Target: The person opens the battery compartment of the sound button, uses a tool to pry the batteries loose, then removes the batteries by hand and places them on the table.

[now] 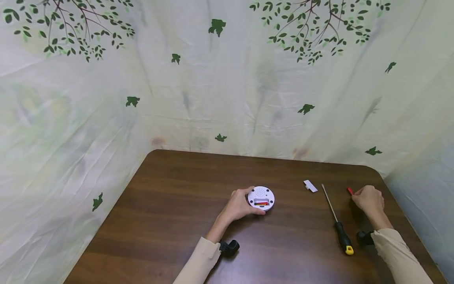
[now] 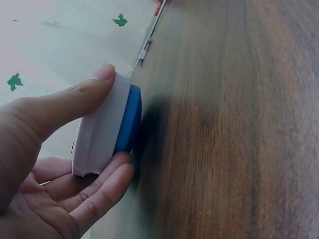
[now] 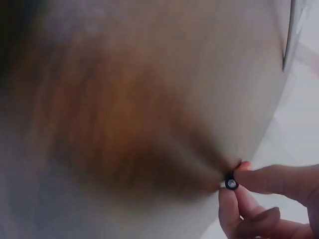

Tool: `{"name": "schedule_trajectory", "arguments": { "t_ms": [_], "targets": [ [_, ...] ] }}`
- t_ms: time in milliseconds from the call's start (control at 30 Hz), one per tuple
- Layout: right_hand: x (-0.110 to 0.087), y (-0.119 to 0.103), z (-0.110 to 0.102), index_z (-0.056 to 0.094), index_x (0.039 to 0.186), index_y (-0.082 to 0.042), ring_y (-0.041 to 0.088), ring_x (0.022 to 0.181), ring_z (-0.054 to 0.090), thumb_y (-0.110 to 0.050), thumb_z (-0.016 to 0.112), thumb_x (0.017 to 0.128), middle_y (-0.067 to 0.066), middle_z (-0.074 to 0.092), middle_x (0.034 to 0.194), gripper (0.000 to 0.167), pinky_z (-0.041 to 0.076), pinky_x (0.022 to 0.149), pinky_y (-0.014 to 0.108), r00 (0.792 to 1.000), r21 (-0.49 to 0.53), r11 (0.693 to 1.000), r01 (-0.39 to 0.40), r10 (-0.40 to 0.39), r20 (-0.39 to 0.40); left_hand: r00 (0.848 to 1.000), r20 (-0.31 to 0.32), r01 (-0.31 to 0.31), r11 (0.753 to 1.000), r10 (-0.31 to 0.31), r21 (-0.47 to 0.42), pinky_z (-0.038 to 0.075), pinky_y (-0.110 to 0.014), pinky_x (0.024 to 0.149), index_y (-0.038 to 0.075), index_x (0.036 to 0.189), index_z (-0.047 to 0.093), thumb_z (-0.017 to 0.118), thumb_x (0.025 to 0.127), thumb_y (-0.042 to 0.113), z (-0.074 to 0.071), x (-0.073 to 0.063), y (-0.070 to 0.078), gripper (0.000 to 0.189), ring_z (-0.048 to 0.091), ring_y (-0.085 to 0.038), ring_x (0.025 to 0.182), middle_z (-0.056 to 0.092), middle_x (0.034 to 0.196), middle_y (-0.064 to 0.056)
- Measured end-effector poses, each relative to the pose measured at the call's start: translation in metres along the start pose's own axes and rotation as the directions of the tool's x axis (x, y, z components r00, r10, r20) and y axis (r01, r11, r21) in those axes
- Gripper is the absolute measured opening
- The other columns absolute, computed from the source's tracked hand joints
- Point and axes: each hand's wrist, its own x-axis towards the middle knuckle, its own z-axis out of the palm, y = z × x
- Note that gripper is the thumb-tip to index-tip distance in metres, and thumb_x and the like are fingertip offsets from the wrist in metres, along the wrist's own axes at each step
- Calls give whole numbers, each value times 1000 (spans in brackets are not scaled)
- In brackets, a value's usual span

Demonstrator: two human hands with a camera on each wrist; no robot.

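Note:
My left hand [image 1: 238,206] grips a round white device [image 1: 261,193] by its edge, thumb on one side and fingers on the other. Its underside faces up, showing small holes, dark feet and an uncovered battery slot with a red battery [image 1: 261,203] inside. From the left wrist view, the device's white body [image 2: 99,129] has a blue part [image 2: 129,119] turned toward the tabletop. At the right, my right hand [image 1: 369,200] pinches another red battery [image 1: 350,191] between thumb and fingertips. One round end of that battery [image 3: 231,183] shows in the right wrist view.
A screwdriver [image 1: 342,236] with a black and yellow handle lies between the hands, nearer the right one. Beyond its tip is a small white cover [image 1: 310,186]. The brown table [image 1: 184,185] ends at a leaf-patterned curtain [image 1: 227,90].

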Motion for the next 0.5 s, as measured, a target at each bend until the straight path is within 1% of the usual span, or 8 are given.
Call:
{"name": "schedule_trajectory", "arguments": {
  "t_ms": [67, 133, 233, 300, 367, 433, 500],
  "targets": [
    [1, -2, -4, 76, 83, 7, 46, 79, 65, -11, 66, 89, 31, 72, 92, 22, 52, 64, 51, 999, -17, 1000, -2, 3, 41, 1000, 0, -7, 1000, 7, 3, 53, -43, 104, 1, 140, 63, 100, 64, 38, -1, 1, 0, 93, 67, -30, 122, 70, 133, -20],
    [0, -5, -8, 76, 85, 8, 47, 81, 65, -13, 67, 91, 32, 72, 94, 23, 53, 64, 51, 998, -27, 1000, -6, 7, 66, 1000, 3, -5, 1000, 5, -1, 53, -43, 105, 1, 140, 63, 100, 64, 38, -1, 1, 0, 93, 67, -29, 122, 70, 133, -19],
    [-3, -13, -17, 76, 92, 9, 49, 83, 66, -15, 67, 93, 33, 72, 101, 26, 53, 61, 49, 998, -31, 999, 17, -16, 57, 1000, 0, 2, 1000, -2, -9, 52, -44, 105, 1, 141, 63, 100, 63, 37, -2, 1, 0, 93, 66, -31, 123, 69, 134, -19],
    [-7, -22, -22, 76, 96, 10, 48, 82, 67, -17, 67, 93, 34, 72, 103, 28, 53, 58, 47, 999, -24, 998, 51, -51, 14, 1000, -2, 6, 1000, -6, -10, 52, -44, 105, 1, 141, 62, 101, 63, 37, -2, 1, 1, 94, 65, -32, 123, 69, 134, -19],
    [-12, -35, -27, 75, 101, 12, 45, 79, 67, -18, 68, 94, 33, 73, 103, 31, 52, 56, 45, 994, -11, 995, 102, -102, -37, 1000, -4, 9, 1000, -9, -12, 52, -45, 106, 0, 141, 62, 101, 63, 36, -2, 1, 1, 94, 65, -33, 124, 69, 135, -20],
    [-20, -51, -31, 73, 104, 13, 44, 78, 67, -19, 69, 94, 32, 73, 101, 34, 52, 57, 47, 983, 6, 986, 165, -164, -81, 1000, -3, 11, 1000, -11, -13, 52, -45, 106, 0, 141, 62, 101, 63, 37, -2, 1, 1, 95, 65, -33, 125, 68, 135, -20],
    [-28, -71, -34, 72, 109, 13, 45, 83, 68, -20, 70, 94, 32, 73, 102, 35, 53, 64, 51, 966, 20, 972, 234, -230, -118, 1000, -1, 12, 1000, -12, -16, 51, -45, 107, 0, 142, 61, 101, 63, 37, -2, 1, 2, 95, 65, -34, 125, 68, 136, -21]
  ]
}}
